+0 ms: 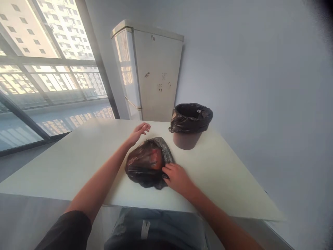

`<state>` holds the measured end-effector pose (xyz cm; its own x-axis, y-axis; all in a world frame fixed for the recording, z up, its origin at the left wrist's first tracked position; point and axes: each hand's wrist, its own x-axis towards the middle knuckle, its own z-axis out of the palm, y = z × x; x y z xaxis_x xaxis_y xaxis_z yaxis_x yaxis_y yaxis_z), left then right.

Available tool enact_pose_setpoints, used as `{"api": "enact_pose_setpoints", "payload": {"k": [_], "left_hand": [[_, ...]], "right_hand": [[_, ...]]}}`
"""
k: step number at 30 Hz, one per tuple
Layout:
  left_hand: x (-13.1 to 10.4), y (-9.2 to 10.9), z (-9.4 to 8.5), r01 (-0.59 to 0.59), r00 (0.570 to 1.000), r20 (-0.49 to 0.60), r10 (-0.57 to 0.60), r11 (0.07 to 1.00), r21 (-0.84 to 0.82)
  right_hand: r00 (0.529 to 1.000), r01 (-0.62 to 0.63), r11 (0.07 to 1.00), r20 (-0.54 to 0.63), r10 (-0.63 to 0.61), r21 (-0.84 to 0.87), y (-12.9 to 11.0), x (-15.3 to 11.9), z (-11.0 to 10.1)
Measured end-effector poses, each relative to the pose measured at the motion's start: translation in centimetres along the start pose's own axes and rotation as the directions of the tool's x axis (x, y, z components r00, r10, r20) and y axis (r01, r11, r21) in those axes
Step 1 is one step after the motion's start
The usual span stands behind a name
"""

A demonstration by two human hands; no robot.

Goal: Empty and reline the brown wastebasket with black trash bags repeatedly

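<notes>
A black plastic bag (145,163) lies on the pale table (223,173), with something red showing through its thin film. My right hand (178,177) is at the bag's right edge, its fingers closed on the plastic. Just beyond the bag's upper left side, my left hand (140,132) is held with fingers apart and nothing in it. What is inside the bag cannot be made out clearly.
Behind the bag to the right stands a brown bin (186,140) with a black liner (187,123) folded over its rim. A white fridge (158,73) stands past the table's far edge. Large windows (52,76) are on the left.
</notes>
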<state>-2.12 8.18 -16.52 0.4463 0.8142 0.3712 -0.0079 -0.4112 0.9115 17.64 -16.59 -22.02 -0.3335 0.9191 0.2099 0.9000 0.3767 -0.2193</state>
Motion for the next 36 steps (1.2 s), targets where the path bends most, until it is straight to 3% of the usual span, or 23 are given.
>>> {"api": "enact_pose_setpoints", "payload": {"k": [3, 7, 9, 11, 13, 14, 16, 18, 21, 24, 26, 28, 30, 32, 34, 36], "left_hand": [[-2.0, -1.1, -2.6, -0.023, 0.988, -0.148, 0.033, 0.997, 0.068], [-4.3, -0.3, -3.8, -0.093, 0.925, -0.350, 0.145, 0.983, 0.160], [-5.2, 1.0, -3.8, -0.163, 0.938, -0.258, 0.231, 0.952, 0.258], [-5.9, 2.1, -3.9, -0.261, 0.962, 0.032, 0.270, 0.882, 0.392], [-6.0, 2.4, -4.0, -0.345, 0.929, 0.308, 0.206, 0.784, 0.516], [-6.0, 2.2, -4.2, -0.367, 0.913, 0.375, 0.163, 0.731, 0.576], [-5.6, 1.3, -4.7, -0.359, 0.919, 0.377, 0.112, 0.628, 0.691], [-5.2, 0.2, -5.3, -0.293, 0.954, 0.280, 0.110, 0.546, 0.785], [-5.1, -0.4, -5.3, -0.199, 0.978, 0.127, 0.168, 0.536, 0.820], [-5.6, 0.3, -4.0, -0.305, 0.951, 0.268, 0.152, 0.592, 0.746], [-5.8, 0.6, -3.1, -0.375, 0.911, 0.402, 0.094, 0.592, 0.713], [-5.8, 0.4, -2.6, -0.380, 0.901, 0.430, 0.057, 0.581, 0.719], [-5.7, -0.3, -2.8, -0.363, 0.917, 0.388, 0.093, 0.597, 0.715], [-5.5, -0.9, -3.3, -0.351, 0.936, 0.288, 0.204, 0.621, 0.701], [-5.5, -1.2, -3.9, -0.308, 0.937, 0.120, 0.327, 0.618, 0.724], [-5.7, -1.2, -4.2, -0.224, 0.908, -0.051, 0.415, 0.584, 0.780]], "right_hand": [[0.994, -0.092, 0.995, 0.051, 0.095, -0.046, 1.2, 5.1, 0.3], [0.976, -0.219, 0.974, 0.013, 0.220, -0.051, 3.2, 10.7, 0.7], [0.965, -0.262, 0.964, -0.014, 0.262, -0.048, 4.0, 12.5, 1.2], [0.957, -0.291, 0.956, -0.029, 0.290, -0.043, 4.6, 13.3, 1.9], [0.956, -0.286, 0.958, -0.064, 0.286, 0.007, 5.2, 13.4, 2.7], [0.956, -0.262, 0.962, -0.114, 0.270, 0.077, 5.4, 13.3, 3.1], [0.928, -0.170, 0.943, -0.277, 0.251, 0.285, 5.9, 12.8, 3.8], [0.864, -0.052, 0.887, -0.424, 0.271, 0.459, 6.0, 12.3, 4.3], [0.841, 0.052, 0.874, -0.494, 0.223, 0.483, 5.6, 11.7, 4.6], [0.834, 0.163, 0.906, -0.545, 0.085, 0.391, 5.0, 11.2, 4.4], [0.792, 0.246, 0.909, -0.611, 0.011, 0.335, 4.7, 11.1, 4.2], [0.744, 0.303, 0.899, -0.668, -0.016, 0.315, 4.7, 11.1, 4.0], [0.724, 0.294, 0.895, -0.689, 0.019, 0.334, 4.9, 11.2, 3.9], [0.725, 0.231, 0.899, -0.682, 0.095, 0.371, 5.1, 11.5, 3.8], [0.719, 0.155, 0.888, -0.666, 0.199, 0.432, 5.2, 11.9, 3.7], [0.705, 0.073, 0.859, -0.635, 0.315, 0.507, 5.5, 12.3, 3.6]]}}
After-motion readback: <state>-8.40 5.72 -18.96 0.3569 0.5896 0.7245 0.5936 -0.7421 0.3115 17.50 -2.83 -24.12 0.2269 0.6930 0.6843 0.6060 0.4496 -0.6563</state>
